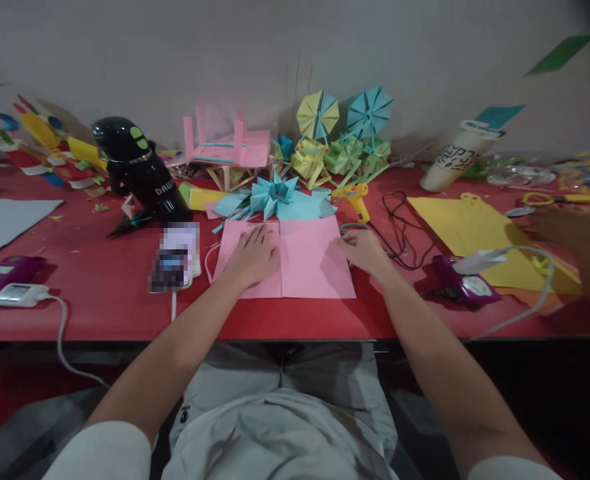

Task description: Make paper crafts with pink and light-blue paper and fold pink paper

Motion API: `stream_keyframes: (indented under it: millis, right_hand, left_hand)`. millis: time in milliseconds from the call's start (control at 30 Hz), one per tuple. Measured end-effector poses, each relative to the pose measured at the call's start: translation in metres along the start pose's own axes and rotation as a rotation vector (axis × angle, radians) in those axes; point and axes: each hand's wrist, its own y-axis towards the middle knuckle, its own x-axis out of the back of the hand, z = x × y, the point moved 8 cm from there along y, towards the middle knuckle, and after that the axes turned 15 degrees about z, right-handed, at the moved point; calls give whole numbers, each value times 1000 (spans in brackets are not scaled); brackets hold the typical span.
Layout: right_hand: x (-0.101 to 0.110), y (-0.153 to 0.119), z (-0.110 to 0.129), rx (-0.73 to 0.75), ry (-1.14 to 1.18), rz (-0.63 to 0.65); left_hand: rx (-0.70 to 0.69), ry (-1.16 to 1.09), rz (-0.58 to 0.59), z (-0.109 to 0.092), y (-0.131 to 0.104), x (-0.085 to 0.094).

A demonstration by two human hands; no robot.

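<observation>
A pink sheet of paper (315, 260) lies in front of me on the red table, with a crease or seam down its middle. Flat on its left half rests my left hand (255, 253), fingers spread. My right hand (362, 248) is at the sheet's right edge, its fingers curled closed on that edge; the fingertips are partly hidden. Just behind the right hand shows a dark ring like a scissors handle (353, 227). Beyond the sheet sits a pleated blue paper star (273, 197) on blue paper pieces.
A yellow glue gun (355, 199) with a black cable lies behind my right hand. To the left are a phone (177, 257) and a black bottle (142, 173). Yellow paper (475, 233), a purple power strip (467, 283) and another person's blurred arm (585, 247) are at right.
</observation>
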Motion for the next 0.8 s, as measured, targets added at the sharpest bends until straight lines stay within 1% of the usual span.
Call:
stream_keyframes:
  millis: [200,433,667,800]
  right_hand:
    - [2,-1,5,-2,-57,-5]
    - [1,-4,9,3,-70,5]
    - [2,-6,11,29,-52,3]
    - [2,-5,8,36,-39,17]
  left_hand:
    - [11,43,3,2,3,-3]
    - [-9,44,-37,2,2,-2]
    - [11,33,-21,3,2,-3]
    - [1,23,-35,2,1,-2]
